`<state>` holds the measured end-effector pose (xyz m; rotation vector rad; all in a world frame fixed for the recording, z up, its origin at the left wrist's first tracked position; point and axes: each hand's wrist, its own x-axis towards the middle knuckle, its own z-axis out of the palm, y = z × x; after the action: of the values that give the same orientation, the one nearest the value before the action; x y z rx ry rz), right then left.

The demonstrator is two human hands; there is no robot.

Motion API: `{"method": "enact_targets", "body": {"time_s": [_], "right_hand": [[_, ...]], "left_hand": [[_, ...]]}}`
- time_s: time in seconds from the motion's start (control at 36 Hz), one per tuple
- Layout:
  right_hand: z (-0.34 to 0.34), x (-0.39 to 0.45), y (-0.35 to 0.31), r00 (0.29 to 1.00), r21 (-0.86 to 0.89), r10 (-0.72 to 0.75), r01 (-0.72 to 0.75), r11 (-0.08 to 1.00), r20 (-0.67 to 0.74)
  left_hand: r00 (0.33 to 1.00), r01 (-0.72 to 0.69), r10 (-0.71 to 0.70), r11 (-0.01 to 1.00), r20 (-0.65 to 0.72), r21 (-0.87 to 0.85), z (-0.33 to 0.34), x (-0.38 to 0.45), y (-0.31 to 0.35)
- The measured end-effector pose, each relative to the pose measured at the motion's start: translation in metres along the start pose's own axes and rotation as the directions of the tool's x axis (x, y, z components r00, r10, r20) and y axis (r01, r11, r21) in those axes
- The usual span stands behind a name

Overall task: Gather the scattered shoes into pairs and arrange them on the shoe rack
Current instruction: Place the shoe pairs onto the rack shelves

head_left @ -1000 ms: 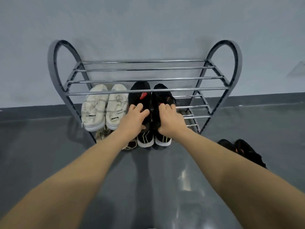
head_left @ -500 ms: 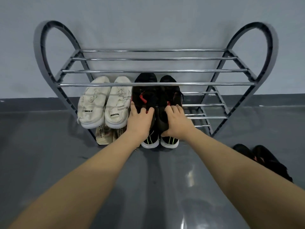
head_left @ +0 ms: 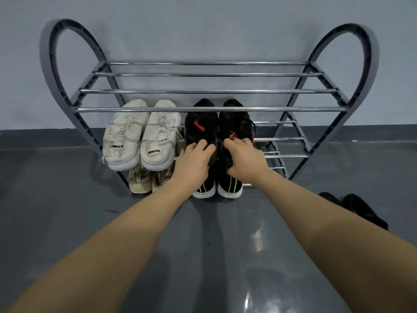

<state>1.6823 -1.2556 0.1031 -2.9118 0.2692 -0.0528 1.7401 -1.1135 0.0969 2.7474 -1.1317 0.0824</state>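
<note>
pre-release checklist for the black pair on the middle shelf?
1. Left hand grips the left black shoe: ok.
2. Right hand grips the right black shoe: ok.
3. Black pair side by side, toes to the wall: ok.
4. Clear of the white pair beside it: ok, narrow gap.
5. Soles seated on the shelf bars: cannot tell, hidden.
6. All shoes racked: not ok, dark shoes on the floor at right.

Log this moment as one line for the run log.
step: seating black pair on rack | left hand: grips left black shoe | right hand: grips right black shoe | white pair: placed | dark shoes: on floor
</note>
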Motion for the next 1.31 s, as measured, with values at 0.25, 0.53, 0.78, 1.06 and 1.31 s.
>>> {"method": "enact_targets", "body": {"time_s": [0.25,0.53,0.78,1.06,1.31], "right_hand": [[0.000,-0.003,-0.010,0.999,0.057,-0.029,0.028,0.998,0.021],[0.003,0.003,-0.019,0.999,0.057,0.021,-0.024,0.998,0.045],[0.006,-0.005,-0.027,0.993,0.006,0.084,-0.085,0.996,0.088],[0.007,-0.055,-0.043,0.965,-0.025,0.209,-0.216,0.976,-0.159],[-0.013,-0.126,-0.062,0.943,-0.013,0.249,-0.258,0.966,-0.222]], "left_hand": [[0.995,0.095,-0.095,0.988,-0.002,0.122,-0.002,-0.007,-0.006],[0.993,0.113,-0.114,0.983,0.000,0.148,0.011,-0.006,0.001],[0.991,0.110,-0.105,0.993,0.086,-0.053,0.007,-0.007,-0.009],[0.999,-0.008,0.010,0.999,0.036,-0.054,-0.021,-0.049,-0.010],[0.985,-0.145,0.148,0.989,0.084,-0.033,-0.058,-0.085,0.016]]}}
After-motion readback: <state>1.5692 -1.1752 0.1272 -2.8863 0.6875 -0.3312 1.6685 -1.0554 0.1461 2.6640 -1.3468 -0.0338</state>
